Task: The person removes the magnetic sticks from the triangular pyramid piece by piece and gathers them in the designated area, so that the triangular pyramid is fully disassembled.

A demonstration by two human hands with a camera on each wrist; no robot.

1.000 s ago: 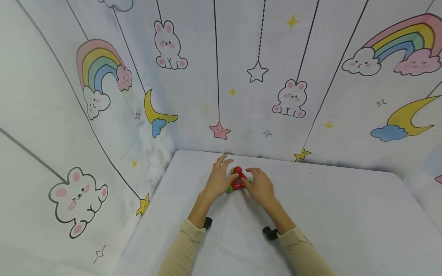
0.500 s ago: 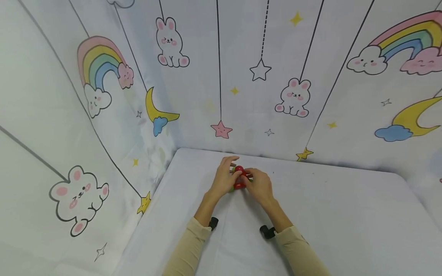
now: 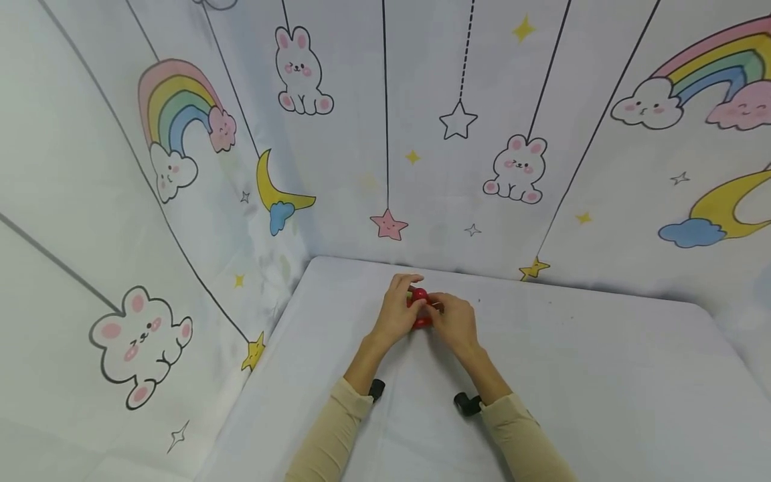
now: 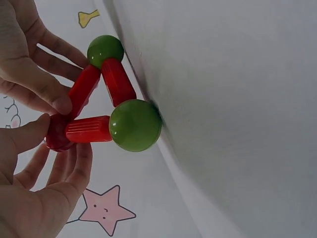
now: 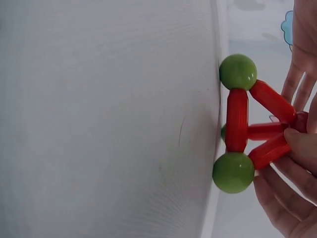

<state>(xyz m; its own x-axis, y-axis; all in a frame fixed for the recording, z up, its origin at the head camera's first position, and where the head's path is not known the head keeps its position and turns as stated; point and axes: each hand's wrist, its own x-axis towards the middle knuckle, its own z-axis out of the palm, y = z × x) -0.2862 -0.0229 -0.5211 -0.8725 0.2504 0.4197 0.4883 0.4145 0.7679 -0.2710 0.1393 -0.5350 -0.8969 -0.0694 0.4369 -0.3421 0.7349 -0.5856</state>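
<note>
A small pyramid of red rods and green balls, with a red ball (image 4: 58, 138) at its top, stands on the white table. My left hand (image 3: 396, 313) pinches that red ball, thumb in front and fingers behind. With the thumb near the top of a slanting red rod (image 4: 84, 91), my right hand (image 3: 456, 323) grips it from the other side. Two green balls (image 5: 233, 172) with a red rod (image 5: 237, 119) between them form the near base edge in the right wrist view. A third green ball (image 5: 223, 133) is mostly hidden behind that rod.
The white table (image 3: 578, 381) reaches to a cloth backdrop (image 3: 343, 154) printed with rabbits, stars and rainbows. Its back edge lies just behind the hands. A black wrist device (image 3: 467, 404) sits at the right cuff, another black device (image 3: 376, 389) at the left.
My hands have drawn together over the pyramid. Fingers that were spread around it now hold its top. The head view has shifted slightly.
</note>
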